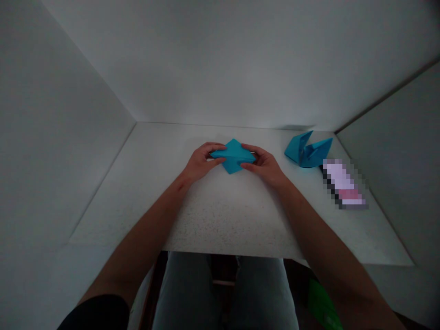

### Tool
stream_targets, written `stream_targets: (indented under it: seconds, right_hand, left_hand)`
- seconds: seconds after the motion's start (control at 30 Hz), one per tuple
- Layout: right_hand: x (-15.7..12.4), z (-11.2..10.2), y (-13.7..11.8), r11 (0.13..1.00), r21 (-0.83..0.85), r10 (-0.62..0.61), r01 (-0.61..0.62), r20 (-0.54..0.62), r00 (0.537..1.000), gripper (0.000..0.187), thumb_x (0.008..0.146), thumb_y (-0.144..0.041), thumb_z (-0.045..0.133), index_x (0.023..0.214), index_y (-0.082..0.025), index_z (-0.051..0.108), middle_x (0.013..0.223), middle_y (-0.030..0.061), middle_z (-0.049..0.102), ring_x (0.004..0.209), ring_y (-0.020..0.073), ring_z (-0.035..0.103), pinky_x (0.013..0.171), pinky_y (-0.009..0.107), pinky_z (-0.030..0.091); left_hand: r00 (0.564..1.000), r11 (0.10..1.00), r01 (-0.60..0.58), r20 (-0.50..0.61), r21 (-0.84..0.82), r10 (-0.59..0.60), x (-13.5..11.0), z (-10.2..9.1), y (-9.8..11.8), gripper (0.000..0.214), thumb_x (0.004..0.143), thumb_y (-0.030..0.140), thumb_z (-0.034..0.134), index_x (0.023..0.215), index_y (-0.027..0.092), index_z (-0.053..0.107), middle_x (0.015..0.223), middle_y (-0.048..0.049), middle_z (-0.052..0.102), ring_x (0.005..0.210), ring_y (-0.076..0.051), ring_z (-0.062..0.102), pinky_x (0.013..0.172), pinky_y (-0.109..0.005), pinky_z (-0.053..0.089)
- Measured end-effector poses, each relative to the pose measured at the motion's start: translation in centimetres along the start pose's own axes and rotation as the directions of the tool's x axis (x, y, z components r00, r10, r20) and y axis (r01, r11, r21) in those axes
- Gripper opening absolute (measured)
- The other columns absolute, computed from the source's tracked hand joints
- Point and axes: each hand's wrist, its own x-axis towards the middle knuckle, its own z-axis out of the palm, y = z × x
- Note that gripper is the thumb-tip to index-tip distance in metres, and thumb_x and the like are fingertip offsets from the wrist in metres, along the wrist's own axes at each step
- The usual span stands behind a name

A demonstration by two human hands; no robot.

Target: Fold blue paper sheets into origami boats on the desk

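Note:
A piece of folded blue paper (234, 156) lies on the white tabletop in front of me, roughly diamond-shaped, with a crease running across its middle. My left hand (205, 158) grips its left corner, thumb on the near side and fingers on the far side. At the opposite corner, my right hand (260, 161) pinches the paper in the same way. Part of each side corner is covered by the fingers.
To the right stands a folded blue paper figure (308, 150) with two raised points. Beside it lies a pixelated, phone-like object (344, 183). Walls border the white table (220, 224) at the back and both sides. Something green (321, 305) shows below, at right.

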Motion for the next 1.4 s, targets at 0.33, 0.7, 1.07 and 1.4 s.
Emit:
stream_targets:
  seconds: [0.33, 0.7, 1.07, 1.4]
  right_hand:
    - [0.1, -0.3, 0.9, 0.977, -0.204, -0.086, 0.058, -0.129, 0.988, 0.05, 0.086, -0.063, 0.082, 0.071, -0.023, 0.057, 0.064, -0.0052, 0.046, 0.061, 0.0125, 0.043, 0.06, 0.028, 0.04]
    - [-0.6, 2.2, 0.3, 0.994, -0.091, -0.064, 0.063, -0.012, 0.998, 0.044, 0.09, -0.067, 0.077, 0.092, -0.027, 0.059, 0.073, -0.0041, 0.058, 0.06, 0.0139, 0.053, 0.059, 0.03, 0.049]
    - [1.1, 3.3, -0.4, 0.987, -0.037, -0.158, 0.154, -0.156, 0.975, 0.049, 0.094, -0.075, 0.07, 0.101, -0.03, 0.053, 0.08, -0.0028, 0.063, 0.064, 0.0148, 0.061, 0.056, 0.028, 0.05]
    - [1.3, 5.7, 0.8, 0.985, 0.08, -0.146, 0.154, -0.102, 0.984, 0.056, 0.093, -0.075, 0.071, 0.125, -0.038, 0.044, 0.093, -0.0031, 0.057, 0.07, 0.0149, 0.056, 0.056, 0.028, 0.052]
  left_hand:
    - [0.998, 1.0, 0.011, 0.054, -0.002, -0.011, -0.5, 0.8, 1.9, 0.04, 0.091, 0.054, 0.079, 0.115, 0.021, 0.079, 0.084, -0.0016, 0.071, 0.07, -0.012, 0.057, 0.068, -0.025, 0.049]
    - [0.923, 0.973, 0.148, 0.378, -0.178, -0.071, -1.2, 2.1, 2.3, 0.072, 0.091, 0.058, 0.078, 0.15, 0.021, 0.062, 0.096, -0.0044, 0.072, 0.075, -0.015, 0.064, 0.066, -0.028, 0.051]
    - [0.941, 0.918, 0.176, 0.335, -0.355, -0.05, -0.8, 2.1, 2.5, 0.063, 0.098, 0.061, 0.068, 0.145, 0.019, 0.065, 0.094, -0.0064, 0.07, 0.067, -0.012, 0.059, 0.06, -0.026, 0.049]
    - [0.98, 0.971, 0.107, 0.188, -0.213, -0.066, -1.0, 2.8, 1.4, 0.062, 0.097, 0.06, 0.072, 0.142, 0.018, 0.063, 0.102, -0.0095, 0.077, 0.08, -0.016, 0.07, 0.07, -0.028, 0.057]
